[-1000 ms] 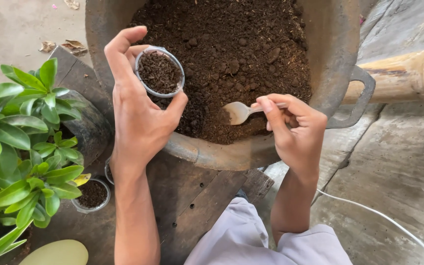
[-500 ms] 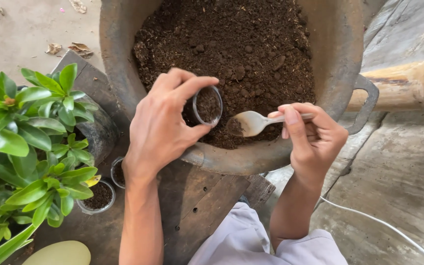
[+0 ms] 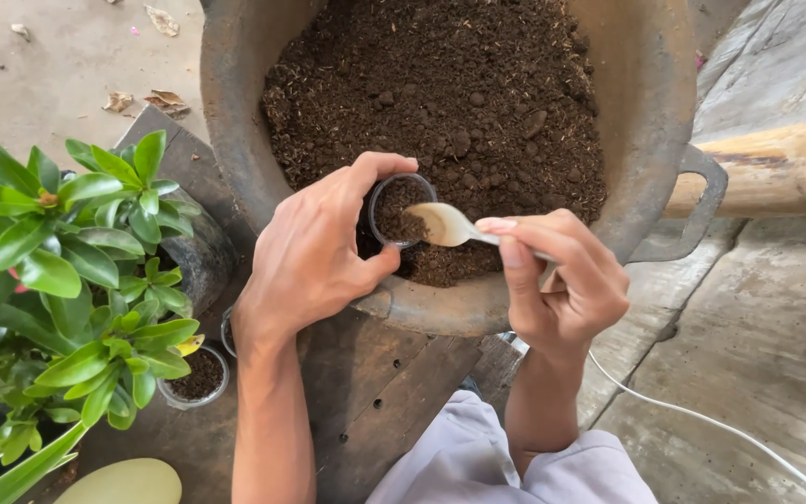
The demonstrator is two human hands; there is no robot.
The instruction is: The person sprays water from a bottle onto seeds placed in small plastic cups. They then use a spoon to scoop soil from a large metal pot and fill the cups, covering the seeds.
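A small clear cup [image 3: 401, 210], partly filled with dark soil, sits tilted over the near edge of the soil heap inside a big worn basin [image 3: 650, 112]. The left hand [image 3: 314, 252] holds it, thumb curled over the top rim and fingers wrapped behind, so most of the cup's wall is hidden and only its round mouth shows. How full it is cannot be judged beyond the soil seen at the opening.

A pale spoon [image 3: 450, 224] has its bowl at the cup's mouth, touching or just over the rim. The right hand [image 3: 562, 275] pinches the handle tightly between thumb and forefinger; the handle itself is almost wholly covered by the fingers, with only a short pale stretch showing.

The soil [image 3: 459, 103] fills the basin, whose top is cut off by the frame. A handle [image 3: 701, 201] sticks out on its right side. The basin rests on a dark wooden board [image 3: 375, 383].

To the left, a leafy green plant [image 3: 58, 252] hides most of its dark pot [image 3: 200, 257]. Another small cup of soil [image 3: 196, 378] stands under the leaves, partly covered by them. A pale green rounded object [image 3: 123, 483] is cut off at the bottom. A white cord [image 3: 701, 420] runs across the concrete floor on the right, and a wooden beam [image 3: 785, 168] lies beyond the basin. Light trousers [image 3: 478, 462] show at the bottom edge.
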